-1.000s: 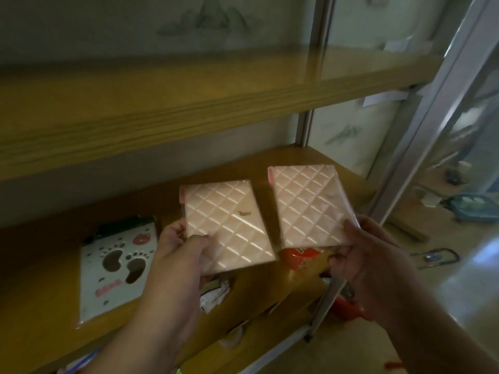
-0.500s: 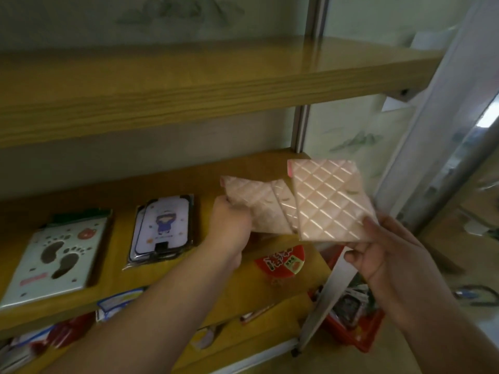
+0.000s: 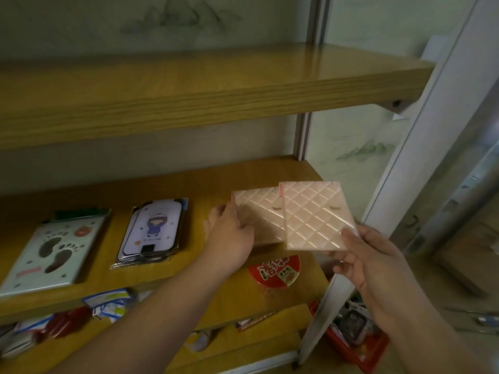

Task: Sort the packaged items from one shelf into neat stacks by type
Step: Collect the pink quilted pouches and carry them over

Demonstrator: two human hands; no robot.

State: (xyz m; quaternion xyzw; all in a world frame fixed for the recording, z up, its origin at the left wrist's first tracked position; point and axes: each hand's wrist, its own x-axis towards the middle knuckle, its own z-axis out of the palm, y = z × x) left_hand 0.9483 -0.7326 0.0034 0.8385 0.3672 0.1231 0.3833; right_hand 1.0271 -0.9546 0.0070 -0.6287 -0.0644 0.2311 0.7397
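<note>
The left hand (image 3: 229, 236) grips one pink quilted flat packet (image 3: 259, 217) low over the wooden middle shelf (image 3: 189, 265), fingers curled on its left edge. The right hand (image 3: 367, 263) pinches a matching pink packet (image 3: 316, 214), overlapping the first packet's right end.

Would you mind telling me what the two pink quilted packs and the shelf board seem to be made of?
Pink quilted packs: probably glossy embossed plastic or coated card; the diamond ridges catch light. Shelf board: wood or wood-look laminate, satin finish, with visible grain lines.
</note>
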